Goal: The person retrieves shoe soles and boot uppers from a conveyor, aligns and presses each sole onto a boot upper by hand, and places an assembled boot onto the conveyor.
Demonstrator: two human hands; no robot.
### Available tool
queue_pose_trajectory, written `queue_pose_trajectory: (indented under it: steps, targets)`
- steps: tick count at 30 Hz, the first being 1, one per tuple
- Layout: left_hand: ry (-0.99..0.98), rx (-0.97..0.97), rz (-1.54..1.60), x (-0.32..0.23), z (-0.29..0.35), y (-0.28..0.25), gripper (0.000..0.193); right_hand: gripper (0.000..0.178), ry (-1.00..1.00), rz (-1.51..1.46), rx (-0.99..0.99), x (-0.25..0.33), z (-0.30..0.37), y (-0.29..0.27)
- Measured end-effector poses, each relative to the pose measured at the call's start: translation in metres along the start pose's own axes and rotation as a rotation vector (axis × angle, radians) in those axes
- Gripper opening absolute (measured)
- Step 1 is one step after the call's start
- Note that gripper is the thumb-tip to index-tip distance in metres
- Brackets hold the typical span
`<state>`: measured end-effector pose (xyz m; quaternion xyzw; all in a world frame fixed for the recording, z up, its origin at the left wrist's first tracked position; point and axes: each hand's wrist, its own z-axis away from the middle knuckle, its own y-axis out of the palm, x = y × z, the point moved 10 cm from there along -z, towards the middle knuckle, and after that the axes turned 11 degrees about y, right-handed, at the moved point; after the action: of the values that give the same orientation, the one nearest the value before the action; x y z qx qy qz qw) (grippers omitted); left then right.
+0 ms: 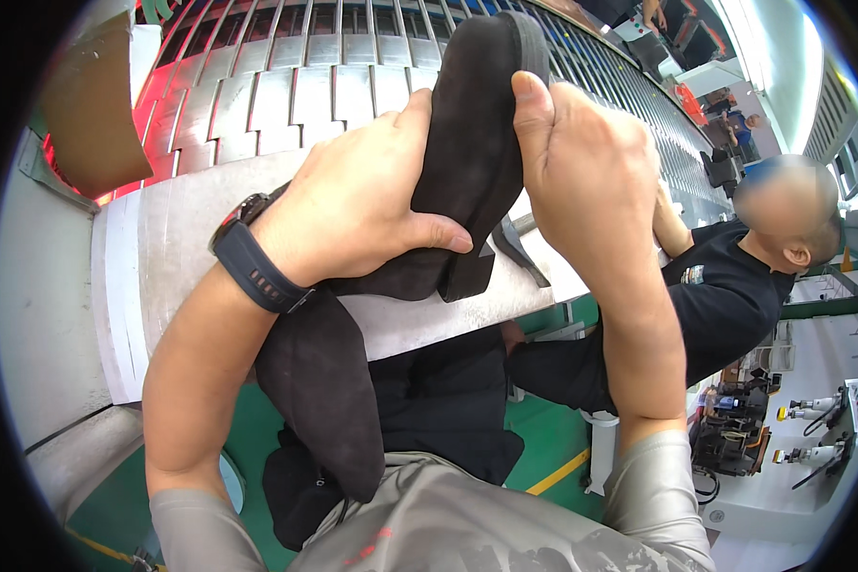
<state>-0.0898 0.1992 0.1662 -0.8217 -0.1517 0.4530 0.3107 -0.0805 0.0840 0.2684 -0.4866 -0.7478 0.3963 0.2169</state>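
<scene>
A black suede boot (472,124) with a block heel is held up in front of me, toe pointing up and away, above a pale worktop (191,229). My left hand (362,191) wraps round its instep, with the thumb lying toward the heel. My right hand (586,157) is closed at the sole edge near the toe, thumb pressed on the rim; its other fingers are mostly hidden. The soft boot shaft (324,391) droops below my left wrist toward my lap. A dark curved piece (520,253), perhaps a sole with a heel, lies on the worktop beside the boot.
A conveyor of metal slats and rollers (286,95) runs beyond the worktop, lit red at left. A brown cardboard piece (95,105) stands at the left. Close on my right sits a co-worker (734,276) in black. Machine fittings (810,429) are at the far right.
</scene>
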Motion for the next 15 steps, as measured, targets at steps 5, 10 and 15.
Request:
queue_pose_trajectory:
  steps: [5,10,15]
  targets:
    - [0.099,-0.035,-0.05,-0.013,0.006,0.0,0.116,0.075,0.292,-0.626,0.441,-0.05,-0.022,0.026]
    - [0.16,-0.104,-0.154,-0.026,0.012,-0.004,0.123,0.072,0.341,-0.929,0.506,-0.044,-0.03,0.034]
    - [0.202,-0.109,-0.147,-0.026,0.012,-0.001,0.123,0.068,0.286,-1.01,0.513,-0.046,-0.026,0.039]
